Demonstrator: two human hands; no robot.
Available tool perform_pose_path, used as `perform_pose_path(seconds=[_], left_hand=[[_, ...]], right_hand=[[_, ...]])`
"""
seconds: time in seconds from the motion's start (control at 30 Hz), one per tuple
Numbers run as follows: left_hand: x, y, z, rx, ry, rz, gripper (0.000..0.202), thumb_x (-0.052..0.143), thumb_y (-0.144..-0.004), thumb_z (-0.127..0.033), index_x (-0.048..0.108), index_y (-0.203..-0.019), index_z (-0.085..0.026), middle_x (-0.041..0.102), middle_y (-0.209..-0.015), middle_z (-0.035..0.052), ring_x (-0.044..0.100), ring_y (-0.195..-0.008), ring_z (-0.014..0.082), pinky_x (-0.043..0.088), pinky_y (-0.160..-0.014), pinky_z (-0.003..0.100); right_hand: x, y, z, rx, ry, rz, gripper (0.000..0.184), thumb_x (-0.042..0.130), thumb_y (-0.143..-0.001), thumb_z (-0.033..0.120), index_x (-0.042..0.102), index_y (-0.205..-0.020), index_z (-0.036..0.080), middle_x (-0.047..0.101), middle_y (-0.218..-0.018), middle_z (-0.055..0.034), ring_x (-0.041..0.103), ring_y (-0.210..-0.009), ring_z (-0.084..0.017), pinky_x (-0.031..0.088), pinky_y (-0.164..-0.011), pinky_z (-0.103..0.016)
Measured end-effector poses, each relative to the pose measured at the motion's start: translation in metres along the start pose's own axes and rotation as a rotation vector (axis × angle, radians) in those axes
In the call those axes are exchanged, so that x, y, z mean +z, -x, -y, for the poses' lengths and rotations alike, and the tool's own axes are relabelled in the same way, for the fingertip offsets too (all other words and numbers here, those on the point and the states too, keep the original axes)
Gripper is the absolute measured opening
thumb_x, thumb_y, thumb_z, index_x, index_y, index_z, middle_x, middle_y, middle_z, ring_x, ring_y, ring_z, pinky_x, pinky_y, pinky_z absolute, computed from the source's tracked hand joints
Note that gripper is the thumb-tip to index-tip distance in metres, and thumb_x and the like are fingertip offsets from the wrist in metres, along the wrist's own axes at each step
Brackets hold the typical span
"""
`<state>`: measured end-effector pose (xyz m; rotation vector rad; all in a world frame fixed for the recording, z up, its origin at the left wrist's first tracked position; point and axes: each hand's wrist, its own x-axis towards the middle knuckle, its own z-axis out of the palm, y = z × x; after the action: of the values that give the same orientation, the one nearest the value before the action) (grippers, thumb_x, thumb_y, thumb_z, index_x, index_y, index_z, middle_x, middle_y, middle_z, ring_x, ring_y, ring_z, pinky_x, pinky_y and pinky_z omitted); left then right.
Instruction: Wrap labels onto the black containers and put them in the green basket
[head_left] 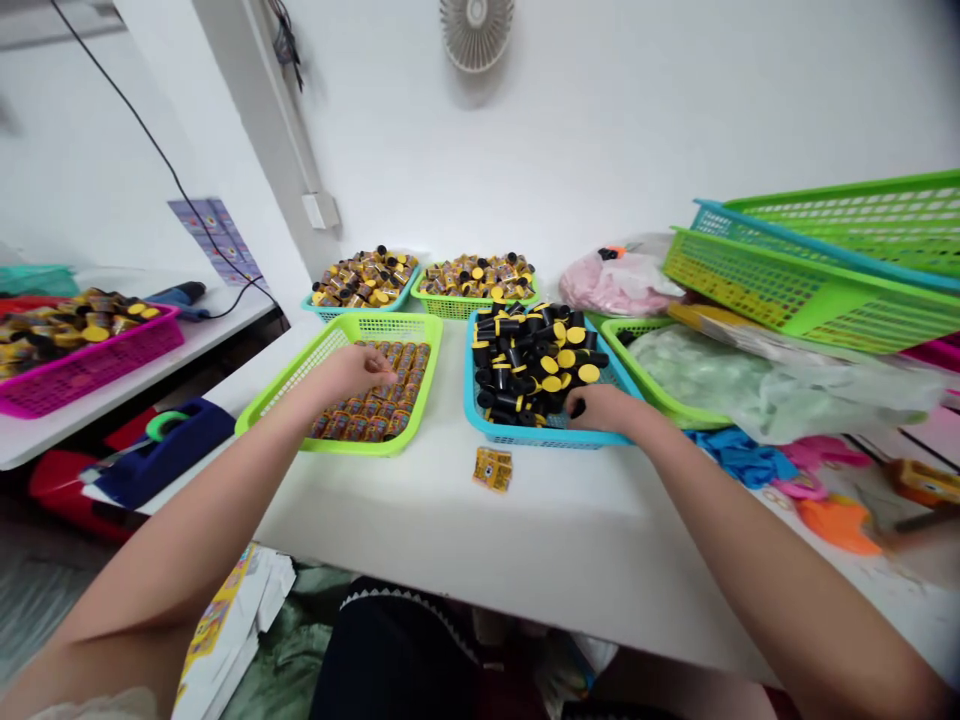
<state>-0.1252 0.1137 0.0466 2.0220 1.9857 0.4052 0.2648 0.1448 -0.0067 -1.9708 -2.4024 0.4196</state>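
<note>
Table: white table, set against the wall; baskets across its far half.
Basket stack: green and blue baskets at far right, tilted, above a clear bag of pale green stuff.
Green basket: front left basket, labelled pots lying inside in tight rows.
Blue basket: front right basket, just beside the green one, heaped with loose pots.
Back baskets: one blue, one green, side by side, both full of pots.
Left hand: hand over the green basket's rows, fingers bent close together; whether they pinch anything, cannot tell.
Right hand: hand inside the blue basket's near right corner, fingers curled by a dark pot; grip cannot be told.
Loose pots: black with yellow, jumbled.
Row pots: yellow-brown.
Labels: small yellow pieces on the table, near the blue basket.
</note>
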Motion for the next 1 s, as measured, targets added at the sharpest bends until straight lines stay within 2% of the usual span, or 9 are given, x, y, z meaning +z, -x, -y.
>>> perform_pose_path(seconds=[0.1, 0.23, 0.43, 0.5, 0.6, 0.67, 0.73, 0.87, 1.0], left_hand=[[0.013, -0.002, -0.006, 0.026, -0.013, 0.046, 0.026, 0.068, -0.072, -0.046, 0.074, -0.083, -0.023, 0.075, -0.082, 0.0040, 0.068, -0.077, 0.0242, 0.048, -0.070, 0.030], [0.030, -0.007, -0.013, 0.068, -0.049, 0.056, 0.027, 0.062, -0.078, -0.044, 0.073, -0.090, -0.022, 0.075, -0.093, 0.0069, 0.068, -0.088, 0.0263, 0.048, -0.079, 0.033], [0.030, -0.005, -0.015, 0.132, -0.128, 0.126, 0.025, 0.062, -0.081, -0.038, 0.075, -0.091, -0.019, 0.076, -0.093, 0.0095, 0.070, -0.090, 0.0285, 0.050, -0.082, 0.034], [0.025, 0.007, -0.020, 0.149, -0.146, 0.083, 0.035, 0.051, -0.090, -0.039, 0.071, -0.108, -0.017, 0.073, -0.110, 0.0122, 0.068, -0.102, 0.0297, 0.049, -0.091, 0.038], [0.033, 0.040, -0.038, 0.252, -0.155, -0.170, 0.045, 0.034, -0.100, -0.037, 0.057, -0.130, -0.013, 0.061, -0.132, 0.0169, 0.055, -0.125, 0.0295, 0.038, -0.108, 0.046], [0.057, 0.066, -0.056, 0.479, -0.141, -0.271, 0.042, 0.032, -0.102, -0.034, 0.057, -0.129, -0.014, 0.062, -0.130, 0.0145, 0.055, -0.125, 0.0239, 0.039, -0.110, 0.041], [0.093, 0.090, -0.073, 0.733, -0.163, -0.104, 0.039, 0.032, -0.103, -0.029, 0.059, -0.128, -0.017, 0.063, -0.132, 0.0114, 0.059, -0.121, 0.0180, 0.044, -0.106, 0.032], [0.164, 0.130, -0.089, 0.677, -0.374, 0.080, 0.054, 0.039, -0.101, -0.039, 0.045, -0.142, -0.005, 0.045, -0.148, 0.0225, 0.043, -0.138, 0.0326, 0.039, -0.111, 0.048], [0.190, 0.180, -0.078, 0.796, -0.417, 0.007, 0.066, 0.043, -0.097, -0.051, 0.043, -0.143, -0.003, 0.045, -0.147, 0.0222, 0.045, -0.136, 0.0351, 0.042, -0.109, 0.047]], right_hand=[[-0.005, 0.015, -0.003, 0.004, -0.110, -0.216, 0.021, 0.063, -0.077, 0.034, 0.068, -0.094, 0.023, 0.073, -0.096, -0.0050, 0.068, -0.091, -0.024, 0.051, -0.078, -0.032], [0.004, 0.032, -0.007, -0.045, -0.420, -0.656, 0.031, 0.068, -0.074, 0.046, 0.065, -0.093, 0.021, 0.072, -0.092, -0.0060, 0.067, -0.083, -0.023, 0.053, -0.074, -0.034], [0.025, 0.051, -0.018, 0.014, -0.555, -0.913, 0.034, 0.071, -0.074, 0.050, 0.062, -0.090, 0.022, 0.069, -0.086, -0.0047, 0.065, -0.074, -0.020, 0.053, -0.071, -0.034], [0.026, 0.054, -0.023, 0.022, -0.607, -0.956, 0.034, 0.073, -0.073, 0.051, 0.061, -0.088, 0.022, 0.068, -0.087, -0.0046, 0.065, -0.075, -0.020, 0.054, -0.073, -0.035], [0.027, 0.054, -0.028, -0.013, -0.682, -1.013, 0.035, 0.074, -0.072, 0.051, 0.058, -0.084, 0.023, 0.068, -0.088, -0.0035, 0.065, -0.072, -0.018, 0.055, -0.073, -0.035], [0.029, 0.053, -0.030, -0.047, -0.697, -1.041, 0.034, 0.076, -0.071, 0.049, 0.057, -0.083, 0.022, 0.067, -0.087, -0.0027, 0.064, -0.070, -0.017, 0.055, -0.072, -0.034], [0.031, 0.052, -0.030, -0.079, -0.664, -1.046, 0.033, 0.076, -0.072, 0.047, 0.057, -0.083, 0.022, 0.067, -0.087, -0.0027, 0.063, -0.069, -0.016, 0.055, -0.071, -0.033], [0.034, 0.055, -0.026, -0.169, -0.517, -1.062, 0.027, 0.074, -0.076, 0.042, 0.058, -0.083, 0.022, 0.068, -0.087, -0.0030, 0.062, -0.069, -0.016, 0.053, -0.068, -0.031], [0.032, 0.061, -0.019, -0.261, -0.428, -1.091, 0.021, 0.072, -0.079, 0.037, 0.058, -0.083, 0.022, 0.068, -0.083, -0.0023, 0.062, -0.069, -0.016, 0.053, -0.068, -0.030]])
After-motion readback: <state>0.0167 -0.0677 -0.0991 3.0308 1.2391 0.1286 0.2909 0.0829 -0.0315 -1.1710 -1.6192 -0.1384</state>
